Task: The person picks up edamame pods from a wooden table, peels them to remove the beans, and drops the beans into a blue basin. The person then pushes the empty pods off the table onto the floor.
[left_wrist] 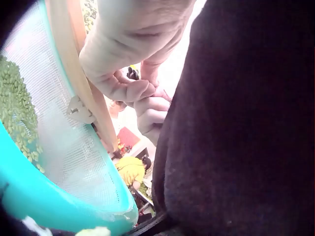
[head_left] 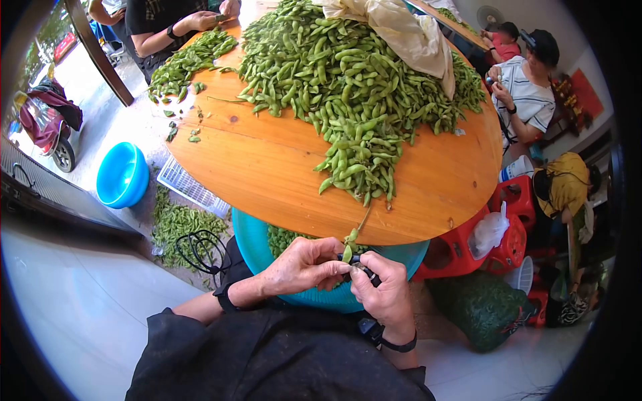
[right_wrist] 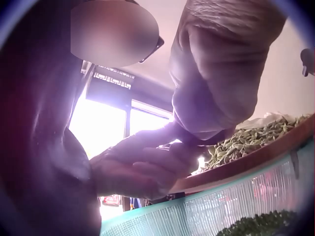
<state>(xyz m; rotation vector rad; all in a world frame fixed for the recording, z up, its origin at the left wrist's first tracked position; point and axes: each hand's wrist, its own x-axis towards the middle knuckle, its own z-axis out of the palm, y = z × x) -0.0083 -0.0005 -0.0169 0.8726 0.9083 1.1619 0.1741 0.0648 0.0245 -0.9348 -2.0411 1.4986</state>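
My left grip (head_left: 304,267) pinches a green soybean pod (head_left: 347,254) near the teal basket (head_left: 246,235), by the tabletop (head_left: 267,160) edge; my right grip (head_left: 386,289) curls round a small black tool (head_left: 372,276). I'd best steady the pod, work the tool gently, angle everything basketward.

Smooth, softly shiny wood here on the table (head_left: 267,160); bumpy-skinned bean pods (head_left: 341,93) on top of it; glossy plastic on the blue basin (head_left: 138,180) to its left; meshed plastic on the teal basket (head_left: 247,244) under its edge.
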